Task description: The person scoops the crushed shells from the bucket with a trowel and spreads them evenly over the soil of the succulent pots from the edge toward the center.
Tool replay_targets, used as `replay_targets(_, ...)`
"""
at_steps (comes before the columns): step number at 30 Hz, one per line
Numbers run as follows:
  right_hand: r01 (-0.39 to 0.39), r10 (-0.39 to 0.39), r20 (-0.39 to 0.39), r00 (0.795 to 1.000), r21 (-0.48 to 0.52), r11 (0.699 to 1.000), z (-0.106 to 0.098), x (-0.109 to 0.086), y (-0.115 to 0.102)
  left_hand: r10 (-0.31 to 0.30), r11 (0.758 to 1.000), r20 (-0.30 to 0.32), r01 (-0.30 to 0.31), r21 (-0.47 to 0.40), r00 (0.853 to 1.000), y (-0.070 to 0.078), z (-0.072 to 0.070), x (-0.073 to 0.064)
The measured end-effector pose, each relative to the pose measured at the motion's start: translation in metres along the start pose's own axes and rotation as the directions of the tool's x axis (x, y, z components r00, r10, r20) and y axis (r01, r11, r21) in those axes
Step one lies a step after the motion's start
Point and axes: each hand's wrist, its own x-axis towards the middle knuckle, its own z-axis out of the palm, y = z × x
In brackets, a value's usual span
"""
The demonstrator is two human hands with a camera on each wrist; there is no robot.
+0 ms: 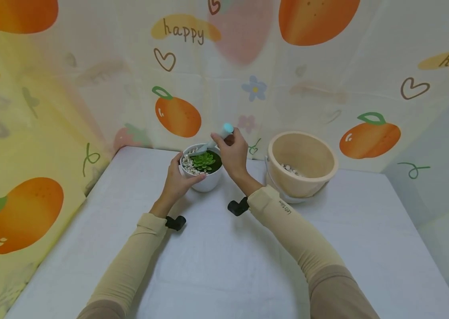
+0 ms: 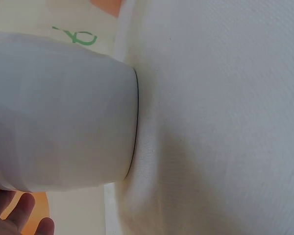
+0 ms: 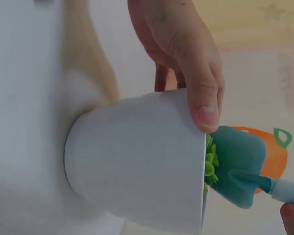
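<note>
White table | left hand grips pot, right hand grasps trowel | likely spreading pebbles | next: probably tilt trowel over dark side

You've got two bare hands, two black wrist-worn devices, one round white pot, one green rosette succulent, one teal-bladed trowel, one round beige bucket, two batches of whitish pebbles.

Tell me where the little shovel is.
In the head view, the shovel is in the right grip, left of the beige bucket, blade over the white pot.
</note>
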Motion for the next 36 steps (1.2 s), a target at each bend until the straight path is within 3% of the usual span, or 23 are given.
replay_targets(5,0.004,-0.003,-0.066,0.998,0.015,1.000,0.000,0.000,-0.002,0.013,1.000,0.008,-0.013,-0.020,1.000,0.001,0.001,0.000)
replay_targets(10,0.010,-0.009,-0.083,0.997,0.014,1.000,-0.002,0.001,-0.004,0.008,1.000,0.005,-0.008,-0.020,1.000,0.000,0.001,-0.001)
replay_targets(24,-0.019,0.025,-0.076,0.997,0.086,0.996,-0.012,0.008,-0.003,-0.015,1.000,0.004,0.015,0.003,1.000,0.000,-0.001,-0.002)
replay_targets(36,-0.051,0.055,-0.039,0.998,0.105,0.993,-0.025,0.011,-0.003,0.002,0.999,0.022,-0.002,0.039,1.000,0.003,-0.004,-0.001)
